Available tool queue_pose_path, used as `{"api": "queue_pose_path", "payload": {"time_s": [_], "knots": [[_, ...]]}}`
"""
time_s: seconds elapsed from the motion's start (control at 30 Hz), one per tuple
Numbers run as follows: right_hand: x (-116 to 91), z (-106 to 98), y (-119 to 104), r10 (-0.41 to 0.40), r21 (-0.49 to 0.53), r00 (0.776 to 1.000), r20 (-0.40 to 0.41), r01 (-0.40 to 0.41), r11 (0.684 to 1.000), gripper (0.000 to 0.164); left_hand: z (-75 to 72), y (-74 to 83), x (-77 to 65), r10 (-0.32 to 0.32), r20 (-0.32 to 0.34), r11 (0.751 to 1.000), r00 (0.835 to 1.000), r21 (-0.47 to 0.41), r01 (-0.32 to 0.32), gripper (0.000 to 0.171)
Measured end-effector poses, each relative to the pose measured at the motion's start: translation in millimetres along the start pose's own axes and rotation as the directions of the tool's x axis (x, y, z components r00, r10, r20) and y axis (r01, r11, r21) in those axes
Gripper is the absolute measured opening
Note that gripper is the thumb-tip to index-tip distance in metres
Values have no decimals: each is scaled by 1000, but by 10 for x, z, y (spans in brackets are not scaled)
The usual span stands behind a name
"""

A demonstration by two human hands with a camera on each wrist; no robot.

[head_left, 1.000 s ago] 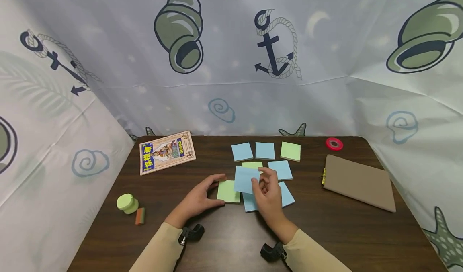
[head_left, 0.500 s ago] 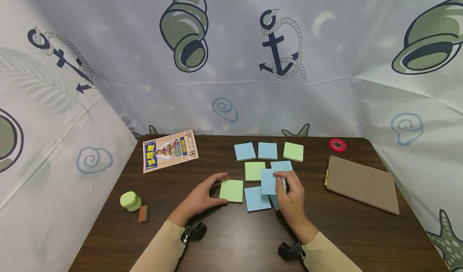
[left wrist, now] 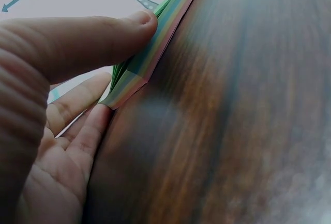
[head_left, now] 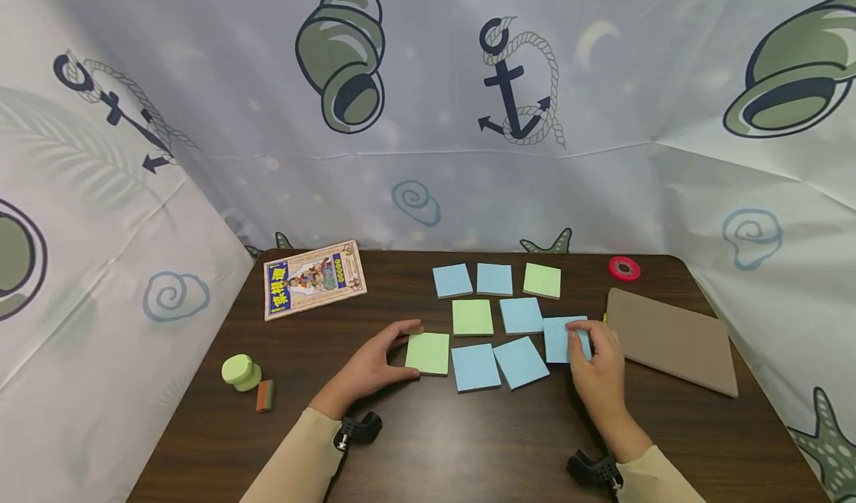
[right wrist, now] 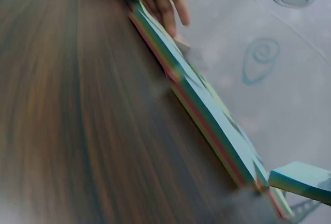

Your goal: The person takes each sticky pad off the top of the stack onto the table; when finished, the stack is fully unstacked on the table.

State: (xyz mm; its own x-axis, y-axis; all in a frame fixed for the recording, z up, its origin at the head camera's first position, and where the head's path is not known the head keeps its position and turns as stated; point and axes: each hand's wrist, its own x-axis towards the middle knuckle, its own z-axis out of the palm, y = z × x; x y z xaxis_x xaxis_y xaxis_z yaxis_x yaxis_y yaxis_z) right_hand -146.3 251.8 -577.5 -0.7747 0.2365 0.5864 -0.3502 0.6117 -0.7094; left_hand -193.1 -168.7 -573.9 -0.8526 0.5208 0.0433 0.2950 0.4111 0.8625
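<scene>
In the head view my left hand (head_left: 376,365) grips a green sticky note pad (head_left: 428,354) by its sides on the table. The left wrist view shows the thumb on the edge of this pad (left wrist: 139,66), whose layers are striped in several colours. At the right, my right hand (head_left: 598,365) pinches a blue sticky note pad (head_left: 557,339) between thumb and fingers; it looks lifted off the table. Two blue pads, one straight (head_left: 475,367) and one slanted (head_left: 521,362), lie between the hands. The right wrist view shows a blue pad (right wrist: 302,180), but not the right hand's fingers.
Behind lie a green pad (head_left: 472,318), a blue pad (head_left: 521,316) and a back row of pads (head_left: 494,279). A brown notebook (head_left: 675,339) and red disc (head_left: 624,268) are at right. Left are a booklet (head_left: 314,278), green round container (head_left: 241,371) and small striped block (head_left: 264,396).
My right hand has carried the blue pad rightward from over the middle pads, uncovering the pads beneath. The left hand stays at the green pad.
</scene>
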Motion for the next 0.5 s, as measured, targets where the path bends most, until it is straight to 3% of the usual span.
{"api": "queue_pose_path", "payload": {"time_s": [0.17,0.37,0.5], "knots": [[25,-162,115,62,-44,998,21,-61,997,14,-8,1,6,13,1,1000,1000,-4,-13,92],[26,-130,158,128,-126,980,150,-109,986,14,-7,-9,8,12,6,1000,1000,-20,-12,93],[14,-112,137,127,-190,977,174,-93,977,17,-4,-12,4,10,8,999,1000,-30,-10,93]]}}
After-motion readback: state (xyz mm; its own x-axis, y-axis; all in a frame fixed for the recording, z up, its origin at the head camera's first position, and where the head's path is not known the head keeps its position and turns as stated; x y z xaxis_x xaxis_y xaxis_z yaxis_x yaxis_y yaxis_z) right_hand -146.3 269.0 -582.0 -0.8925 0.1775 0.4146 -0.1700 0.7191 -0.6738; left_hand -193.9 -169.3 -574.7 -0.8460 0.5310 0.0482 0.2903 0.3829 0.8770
